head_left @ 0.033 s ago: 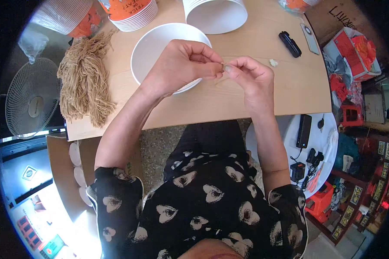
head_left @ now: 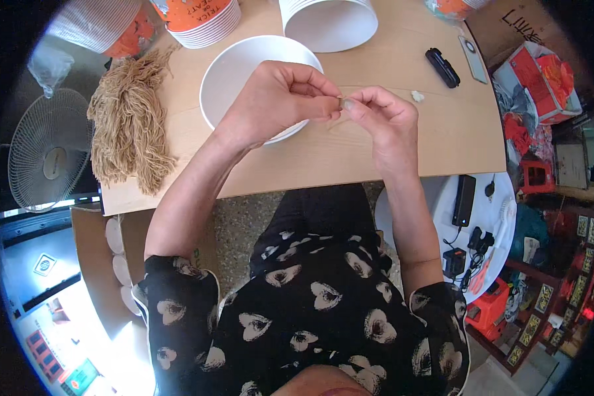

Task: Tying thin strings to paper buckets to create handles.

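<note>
My left hand and my right hand meet fingertip to fingertip above the table. Both are closed in a pinch. Whatever lies between the fingertips is too small to make out; a faint thin line seems to show just below them. Under my left hand stands a white round tub, partly covered by that hand and wrist. Left of it, a bundle of tan twine strands hangs over the table's left side.
Stacked orange-and-white paper buckets and a white bucket on its side line the far edge. A black case, a phone-like slab and a whitish scrap lie at right. A fan stands left; a white stool holds chargers.
</note>
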`<state>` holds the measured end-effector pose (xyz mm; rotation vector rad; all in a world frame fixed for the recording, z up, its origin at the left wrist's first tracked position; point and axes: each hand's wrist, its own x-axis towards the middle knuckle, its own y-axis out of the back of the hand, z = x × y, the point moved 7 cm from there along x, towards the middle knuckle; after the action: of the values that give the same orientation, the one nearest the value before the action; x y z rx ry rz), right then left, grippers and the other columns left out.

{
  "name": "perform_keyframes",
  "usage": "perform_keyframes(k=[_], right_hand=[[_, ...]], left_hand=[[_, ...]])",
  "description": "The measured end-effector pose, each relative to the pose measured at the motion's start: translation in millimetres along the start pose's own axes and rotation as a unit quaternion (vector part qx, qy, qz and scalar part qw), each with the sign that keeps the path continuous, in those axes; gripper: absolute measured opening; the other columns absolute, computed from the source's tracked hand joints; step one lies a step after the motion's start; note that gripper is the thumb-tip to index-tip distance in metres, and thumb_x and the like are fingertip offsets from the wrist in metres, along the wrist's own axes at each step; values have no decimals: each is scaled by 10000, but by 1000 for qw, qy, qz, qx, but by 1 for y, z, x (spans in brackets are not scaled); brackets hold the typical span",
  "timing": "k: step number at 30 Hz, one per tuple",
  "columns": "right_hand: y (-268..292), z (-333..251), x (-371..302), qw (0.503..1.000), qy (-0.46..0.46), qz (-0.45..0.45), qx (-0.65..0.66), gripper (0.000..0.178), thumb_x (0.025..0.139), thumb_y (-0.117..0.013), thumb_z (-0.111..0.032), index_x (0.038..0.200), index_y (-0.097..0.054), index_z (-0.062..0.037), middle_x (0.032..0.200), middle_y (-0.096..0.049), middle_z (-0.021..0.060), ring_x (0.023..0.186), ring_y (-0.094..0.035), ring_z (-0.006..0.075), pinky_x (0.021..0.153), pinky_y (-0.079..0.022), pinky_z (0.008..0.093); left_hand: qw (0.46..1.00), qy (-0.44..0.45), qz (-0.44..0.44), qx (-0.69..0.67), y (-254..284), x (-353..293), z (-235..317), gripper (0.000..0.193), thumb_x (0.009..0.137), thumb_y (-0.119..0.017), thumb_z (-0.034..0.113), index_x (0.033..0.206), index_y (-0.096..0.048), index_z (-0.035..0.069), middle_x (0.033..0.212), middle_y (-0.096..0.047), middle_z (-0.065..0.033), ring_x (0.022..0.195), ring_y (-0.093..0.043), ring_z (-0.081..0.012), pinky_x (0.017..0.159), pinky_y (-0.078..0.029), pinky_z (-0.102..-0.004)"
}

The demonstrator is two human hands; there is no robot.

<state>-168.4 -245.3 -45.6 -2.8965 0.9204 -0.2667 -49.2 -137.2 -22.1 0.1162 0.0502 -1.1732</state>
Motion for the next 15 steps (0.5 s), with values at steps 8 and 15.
perform_keyframes(k=[8, 15], right_hand=[[2, 5, 0, 998, -33, 20, 44, 130, 854, -714, -60, 923, -693, 48, 851, -696, 52, 766, -621, 76, 705, -489, 211], [5, 5, 0, 998, -38, 34, 44, 166, 852, -720, -75, 942, -701, 63, 836, -696, 58, 740, -612, 74, 688, -482, 206]], left_hand=[[1000, -2, -1, -19, -3, -3, 1, 238, 815, -738, -28, 1040, -664, -54, 947, -717, -118, 861, -702, -136, 744, -564, -231], [1000, -14, 17, -3, -6, -3, 0, 226, 818, -739, -26, 1028, -661, -55, 933, -717, -112, 815, -695, -112, 667, -549, -202]])
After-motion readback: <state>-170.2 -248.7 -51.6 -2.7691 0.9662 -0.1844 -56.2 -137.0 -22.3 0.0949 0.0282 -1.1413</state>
